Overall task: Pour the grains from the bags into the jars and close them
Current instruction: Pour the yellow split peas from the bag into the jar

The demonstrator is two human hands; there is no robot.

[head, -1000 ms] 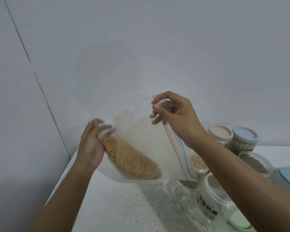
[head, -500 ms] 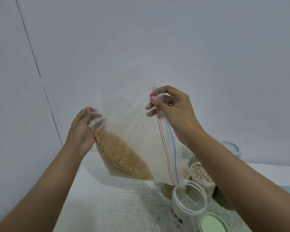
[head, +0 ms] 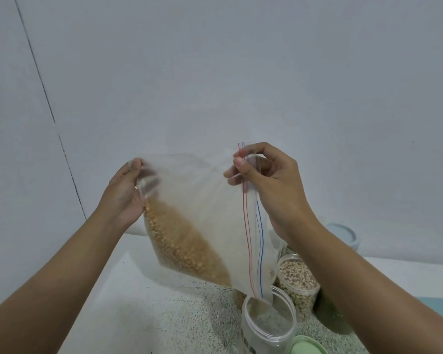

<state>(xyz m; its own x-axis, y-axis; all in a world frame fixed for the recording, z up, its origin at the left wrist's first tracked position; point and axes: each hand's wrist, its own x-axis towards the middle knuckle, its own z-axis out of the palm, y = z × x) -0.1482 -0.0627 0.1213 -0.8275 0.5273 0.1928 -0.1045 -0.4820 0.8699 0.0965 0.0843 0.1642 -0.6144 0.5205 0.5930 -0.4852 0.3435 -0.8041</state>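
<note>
A clear zip bag [head: 202, 208] with yellow grains [head: 184, 246] hangs tilted in the air between my hands. My left hand [head: 124, 192] grips its bottom corner, with the grains heaped along that side. My right hand [head: 269, 180] pinches the zip edge with the red and blue lines at the top. The bag's lower mouth corner hangs just over an open clear jar [head: 267, 323] that stands on the speckled counter [head: 164, 315]. No grains are seen falling.
Behind the open jar stands a jar of pale beans [head: 298, 282] without a lid. A green lid [head: 308, 346] lies at the bottom edge. A blue-lidded jar [head: 343, 233] sits further back, partly behind my right arm. A white wall rises close behind.
Both hands have lifted the bag and swung its mouth corner down over the open jar. The view has shifted, so the jars now sit lower right.
</note>
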